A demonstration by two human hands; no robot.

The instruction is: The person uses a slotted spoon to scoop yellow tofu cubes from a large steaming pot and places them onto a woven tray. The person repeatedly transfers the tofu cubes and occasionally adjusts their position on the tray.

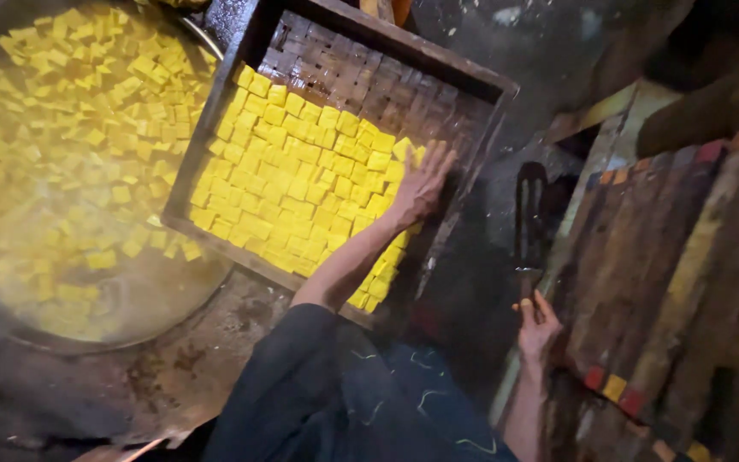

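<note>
At twelve o'clock from your body sits one dark wooden tray (215, 128) with a slatted bottom, tilted so one corner points to one o'clock. Yellow cubes (284, 180) cover its lower two thirds in tight rows; they are far too many to count, and the upper strip of slats shows bare. Your left hand (421, 184) lies flat on the cubes at the tray's three o'clock side, fingers (440, 158) released and spread wide, palm down, gripping nothing. Your left forearm runs back from it towards six o'clock into a dark sleeve (301, 385).

At nine o'clock from the tray stands one big round pan (130, 316) of cloudy liquid, with many more loose yellow cubes floating in it, again beyond counting. The tray's nearer corner hangs over the pan's rim.

Your right hand (536, 329) is at four o'clock from the tray, well apart from it, fingers clenched round the handle of one dark flat spatula (530, 214) whose blade points up towards twelve o'clock. To the right of that hand, one stack of dark wooden boards (686, 257) fills the three o'clock side; small red and yellow patches mark their edges. I see no packages, labels or signs. One stained counter (181, 368) lies under the pan at seven o'clock.
</note>
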